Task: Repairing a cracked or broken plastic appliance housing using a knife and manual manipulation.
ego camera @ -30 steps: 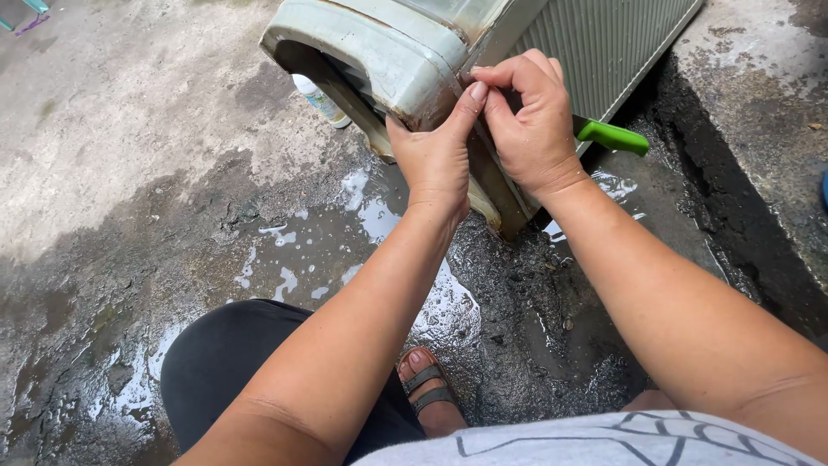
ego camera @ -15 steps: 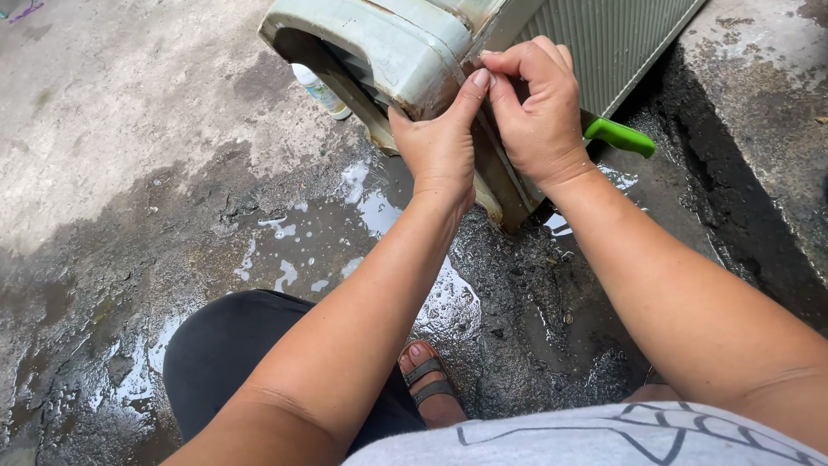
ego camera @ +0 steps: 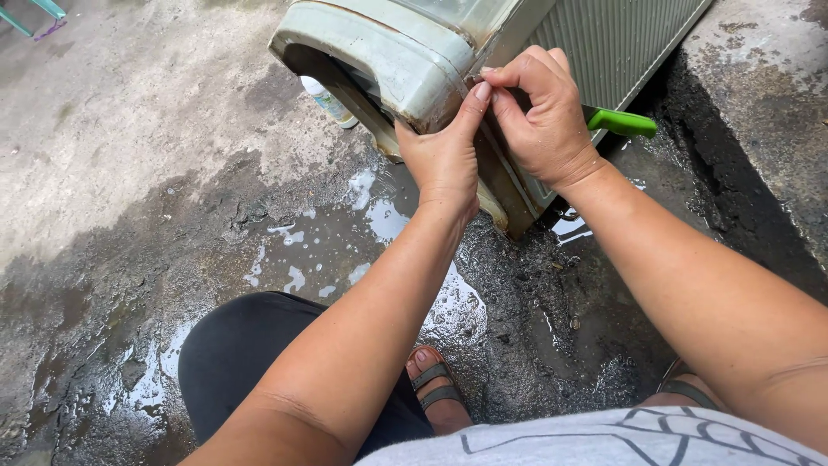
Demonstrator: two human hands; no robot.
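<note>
The left hand (ego camera: 444,155) is bracing the pale green casing (ego camera: 388,52) at upper centre, fingers wide; the right hand (ego camera: 539,116) is gripping a green-handled tool (ego camera: 621,122), best kept steady against the rusty seam.

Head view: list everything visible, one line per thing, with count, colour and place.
Appliance casing: one, pale green, rusty-edged, tipped on the ground, top centre.
Finned grille panel: one, grey, on the casing's right side.
Green handle: one, bright green, sticking out behind the right hand.
Bottle: one, white and pale green, under the casing.
Concrete ground: grey, wet with puddles in the middle.
Sandalled foot: one, grey straps, bottom centre.
Left hand: one, pressed on the casing's edge.
Right hand: one, fingers pinching the same edge.
</note>
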